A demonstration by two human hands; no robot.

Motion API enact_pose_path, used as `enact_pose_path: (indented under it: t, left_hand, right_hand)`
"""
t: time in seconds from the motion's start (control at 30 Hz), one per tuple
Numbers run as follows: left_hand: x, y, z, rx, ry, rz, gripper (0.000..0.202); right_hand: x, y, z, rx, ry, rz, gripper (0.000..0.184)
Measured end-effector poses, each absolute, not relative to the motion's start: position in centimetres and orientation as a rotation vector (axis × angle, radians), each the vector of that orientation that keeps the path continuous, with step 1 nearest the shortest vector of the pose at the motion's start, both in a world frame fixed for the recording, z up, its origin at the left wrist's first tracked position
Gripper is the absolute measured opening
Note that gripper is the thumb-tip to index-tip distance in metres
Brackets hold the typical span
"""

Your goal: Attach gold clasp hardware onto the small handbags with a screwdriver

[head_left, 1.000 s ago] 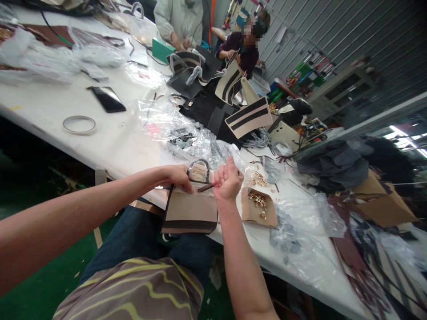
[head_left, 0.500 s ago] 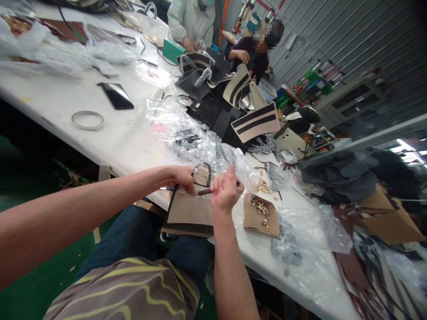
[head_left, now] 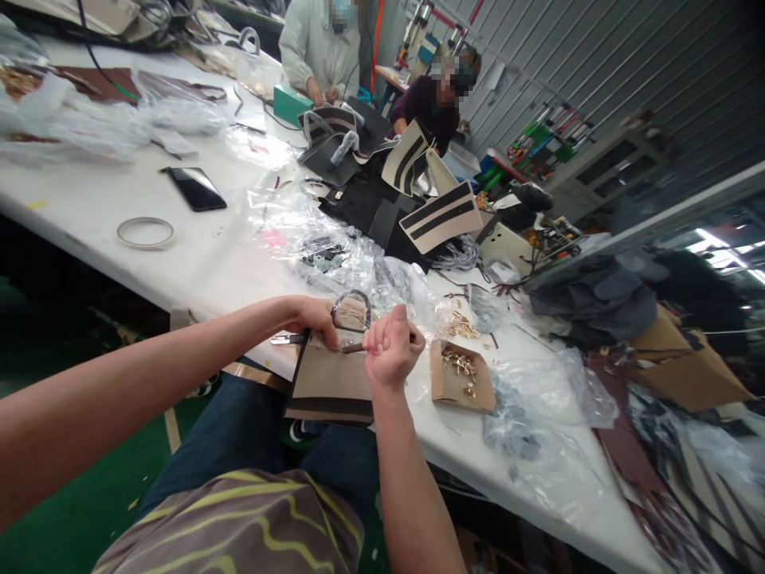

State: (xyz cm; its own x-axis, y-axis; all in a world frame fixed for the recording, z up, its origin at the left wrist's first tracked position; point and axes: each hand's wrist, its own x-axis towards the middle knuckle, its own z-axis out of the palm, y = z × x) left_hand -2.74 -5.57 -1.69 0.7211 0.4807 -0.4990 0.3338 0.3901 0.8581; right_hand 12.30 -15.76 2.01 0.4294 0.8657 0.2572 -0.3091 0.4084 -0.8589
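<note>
A small tan handbag [head_left: 332,384] with a dark band and a looped handle [head_left: 351,309] hangs over the near edge of the white table [head_left: 215,255]. My left hand [head_left: 314,316] grips the bag's top edge by the handle, fingers closed. My right hand [head_left: 390,348] is a fist around a thin dark tool [head_left: 352,347] whose tip points at the bag's top, just right of my left hand. What the tool's tip touches is hidden.
A brown paper packet of small gold fittings [head_left: 462,376] lies right of my hands amid clear plastic wrap [head_left: 335,239]. A phone [head_left: 195,189] and a tape ring [head_left: 145,233] lie to the left. Striped bag panels [head_left: 441,218] pile beyond. Two people [head_left: 316,40] work at the far end.
Both hands and the bag have stayed together at the table edge, drifting slightly left in view as my head moved. The grips look unchanged.
</note>
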Motion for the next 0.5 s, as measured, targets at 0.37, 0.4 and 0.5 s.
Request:
enact_pose_path:
  t: [0.37,0.4,0.5]
  left_hand:
    - [-2.5,-5.3,-2.8,1.082,0.822,0.075,0.042]
    - [-2.4,-5.2,-2.9,1.078,0.835,0.053,0.043]
    - [-2.3,-5.1,-3.1,1.089,0.849,0.041,0.042]
  right_hand:
    - [11.5,-15.3,2.3,-0.897,-0.834,0.888,0.073]
    - [11.4,-15.4,2.2,-0.905,-0.838,0.885,0.073]
    - [11.2,-14.8,2.0,-0.946,-0.819,0.886,0.072]
